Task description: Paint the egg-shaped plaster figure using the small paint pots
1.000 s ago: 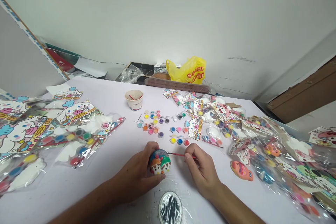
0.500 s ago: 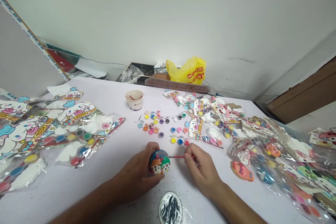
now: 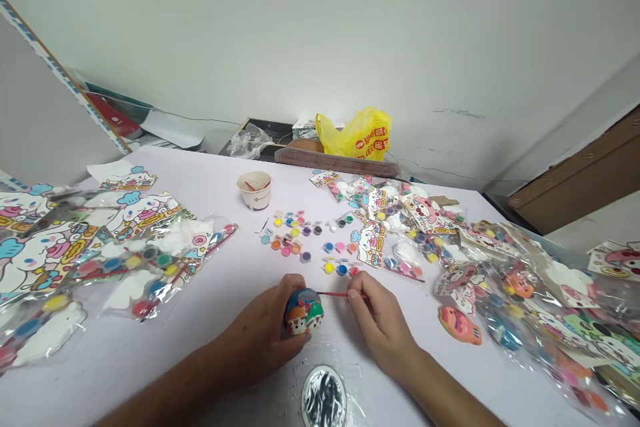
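The table (image 3: 210, 173) had bare room only in its middle strip, between plastic packets (image 3: 125, 247) on the left and a heap of bags (image 3: 505, 273) on the right. In the near middle, the left hand (image 3: 265, 340) was closed round a small figure (image 3: 304, 310) painted blue, orange, green and white. The right hand (image 3: 380, 323) pinched a thin red brush (image 3: 334, 294), its tip at the figure. Farther off, a paper cup (image 3: 255, 189) held something red, and small pots (image 3: 293, 240) showed many paint colours.

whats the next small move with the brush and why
Probably a short stroke on the figurine where the tip sits: the right hand holds the brush with its tip at the figurine's side, and the left hand grips the figurine.
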A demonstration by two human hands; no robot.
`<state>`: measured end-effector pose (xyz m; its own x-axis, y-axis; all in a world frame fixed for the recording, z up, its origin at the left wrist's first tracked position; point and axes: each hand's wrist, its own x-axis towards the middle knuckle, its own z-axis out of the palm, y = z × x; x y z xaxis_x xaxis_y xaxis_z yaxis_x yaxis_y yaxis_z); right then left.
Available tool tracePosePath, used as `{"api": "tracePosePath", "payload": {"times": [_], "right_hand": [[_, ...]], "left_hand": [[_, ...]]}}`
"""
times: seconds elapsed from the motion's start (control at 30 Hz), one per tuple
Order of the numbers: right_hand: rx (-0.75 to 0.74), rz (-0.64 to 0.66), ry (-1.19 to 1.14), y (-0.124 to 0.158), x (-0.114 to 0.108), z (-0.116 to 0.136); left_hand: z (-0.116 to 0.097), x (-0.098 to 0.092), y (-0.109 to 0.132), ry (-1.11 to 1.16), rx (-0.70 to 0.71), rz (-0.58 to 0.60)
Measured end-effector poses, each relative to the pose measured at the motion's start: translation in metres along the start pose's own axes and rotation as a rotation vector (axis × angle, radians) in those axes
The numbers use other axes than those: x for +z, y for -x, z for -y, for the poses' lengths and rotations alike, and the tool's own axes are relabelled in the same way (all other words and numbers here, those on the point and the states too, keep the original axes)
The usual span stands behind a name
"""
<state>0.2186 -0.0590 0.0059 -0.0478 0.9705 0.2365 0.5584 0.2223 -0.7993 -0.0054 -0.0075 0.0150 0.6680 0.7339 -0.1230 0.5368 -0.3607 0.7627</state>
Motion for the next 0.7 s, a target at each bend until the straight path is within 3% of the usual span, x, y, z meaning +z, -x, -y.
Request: {"api": "tracePosePath", "payload": {"times": [0.47, 0.7], "right_hand": [[-0.007, -0.005, -0.081, 0.001, 0.000, -0.004], [0.140, -0.008, -0.309, -0.003, 0.001, -0.013]], "left_hand": [[-0.002, 0.000, 0.003, -0.011, -0.018, 0.019], [-0.003, -0.001, 0.001, -0.019, -0.040, 0.048]]}}
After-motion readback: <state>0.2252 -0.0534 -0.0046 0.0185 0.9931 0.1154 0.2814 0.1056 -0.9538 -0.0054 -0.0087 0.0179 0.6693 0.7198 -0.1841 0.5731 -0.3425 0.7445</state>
